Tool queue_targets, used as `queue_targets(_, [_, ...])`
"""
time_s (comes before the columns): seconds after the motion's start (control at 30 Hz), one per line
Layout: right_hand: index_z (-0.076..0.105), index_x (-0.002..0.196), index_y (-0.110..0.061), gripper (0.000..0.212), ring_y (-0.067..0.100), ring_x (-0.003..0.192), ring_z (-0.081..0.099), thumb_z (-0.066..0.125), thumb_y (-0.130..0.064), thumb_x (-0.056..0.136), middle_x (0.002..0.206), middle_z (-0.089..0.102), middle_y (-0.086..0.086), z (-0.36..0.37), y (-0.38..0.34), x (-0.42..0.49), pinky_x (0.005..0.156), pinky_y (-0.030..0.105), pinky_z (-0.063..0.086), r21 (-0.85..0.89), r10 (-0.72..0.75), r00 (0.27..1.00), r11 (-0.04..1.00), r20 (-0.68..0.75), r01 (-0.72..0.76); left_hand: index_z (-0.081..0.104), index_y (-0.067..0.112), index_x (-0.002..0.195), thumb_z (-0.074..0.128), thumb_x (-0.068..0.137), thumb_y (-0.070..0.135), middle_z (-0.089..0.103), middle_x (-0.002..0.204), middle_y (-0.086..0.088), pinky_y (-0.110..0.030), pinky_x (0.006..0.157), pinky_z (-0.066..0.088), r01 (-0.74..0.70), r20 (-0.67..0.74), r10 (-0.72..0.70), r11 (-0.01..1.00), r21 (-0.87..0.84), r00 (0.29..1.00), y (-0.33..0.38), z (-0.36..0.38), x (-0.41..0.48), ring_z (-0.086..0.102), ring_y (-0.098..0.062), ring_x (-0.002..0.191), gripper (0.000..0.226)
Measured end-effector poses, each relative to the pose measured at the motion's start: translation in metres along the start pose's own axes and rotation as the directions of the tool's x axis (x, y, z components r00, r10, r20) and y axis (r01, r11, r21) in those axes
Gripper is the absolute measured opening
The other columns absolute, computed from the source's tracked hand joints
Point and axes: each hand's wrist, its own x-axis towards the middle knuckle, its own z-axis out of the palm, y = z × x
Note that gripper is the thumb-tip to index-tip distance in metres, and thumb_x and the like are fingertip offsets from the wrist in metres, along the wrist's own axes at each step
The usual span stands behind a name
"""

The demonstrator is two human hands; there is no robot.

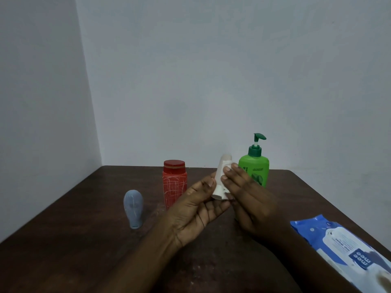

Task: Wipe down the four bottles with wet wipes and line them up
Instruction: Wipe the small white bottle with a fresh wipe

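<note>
Left hand point(196, 208) grips a white bottle point(224, 160); right hand point(249, 199) pinches a wipe point(219, 192) against it. A red bottle point(174, 182), green pump bottle point(255, 168) and grey bottle point(133, 208) stand closed.

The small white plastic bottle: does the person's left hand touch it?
Touching. In the head view the left hand grips the small white plastic bottle by its lower end.

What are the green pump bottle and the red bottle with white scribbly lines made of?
Green pump bottle: probably plastic, smooth with a slight sheen and a moulded pump head. Red bottle with white scribbly lines: likely plastic too, with a duller body and a shinier cap, but I can't be sure.
</note>
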Motion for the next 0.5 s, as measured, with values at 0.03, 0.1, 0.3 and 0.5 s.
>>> queue_targets(0.03, [0.057, 0.140, 0.002, 0.040, 0.031, 0.147, 0.042, 0.053, -0.007, 0.101, 0.153, 0.049, 0.016, 0.001, 0.002, -0.001, 0.117, 0.049, 0.041, -0.008, 0.028, 1.000, 1.000, -0.007, -0.028, 0.070, 0.005, 0.128, 0.066, 0.090, 0.010, 0.073, 0.114, -0.018, -0.031, 0.069, 0.064, 0.005, -0.009, -0.004, 0.999, 0.033, 1.000, -0.001, 0.000, 0.000, 0.074, -0.025, 0.087, 0.038])
queue_targets(0.1, [0.058, 0.139, 0.002, 0.039, 0.031, 0.147, 0.042, 0.049, -0.011, 0.103, 0.152, 0.050, 0.016, 0.001, 0.007, -0.001, 0.118, 0.049, 0.040, -0.013, 0.081, 0.996, 0.997, -0.029, -0.081, 0.071, 0.008, 0.127, 0.069, 0.089, 0.011, 0.073, 0.111, -0.018, -0.027, 0.064, 0.060, 0.012, -0.016, -0.011, 0.997, 0.078, 1.000, -0.002, 0.001, -0.002, 0.071, -0.023, 0.081, 0.039])
queue_targets(0.3, [0.063, 0.132, 0.006, 0.037, 0.032, 0.143, 0.048, 0.052, -0.011, 0.101, 0.146, 0.056, 0.018, 0.002, 0.012, -0.002, 0.119, 0.044, 0.039, -0.065, 0.124, 0.989, 0.989, -0.087, -0.129, 0.072, 0.011, 0.130, 0.063, 0.096, 0.015, 0.069, 0.129, -0.019, -0.031, 0.077, 0.060, 0.030, 0.019, -0.031, 0.998, 0.062, 0.999, 0.000, 0.001, -0.003, 0.068, -0.021, 0.090, 0.035])
queue_targets(0.5, [0.062, 0.134, 0.003, 0.037, 0.031, 0.143, 0.048, 0.051, -0.012, 0.101, 0.147, 0.054, 0.016, 0.002, 0.013, -0.001, 0.121, 0.039, 0.036, -0.059, 0.141, 0.986, 0.988, -0.090, -0.146, 0.064, 0.003, 0.137, 0.061, 0.093, 0.001, 0.057, 0.145, -0.025, -0.044, 0.102, 0.056, 0.052, 0.154, -0.047, 0.998, -0.028, 0.987, 0.009, 0.000, -0.006, 0.065, -0.037, 0.122, 0.044])
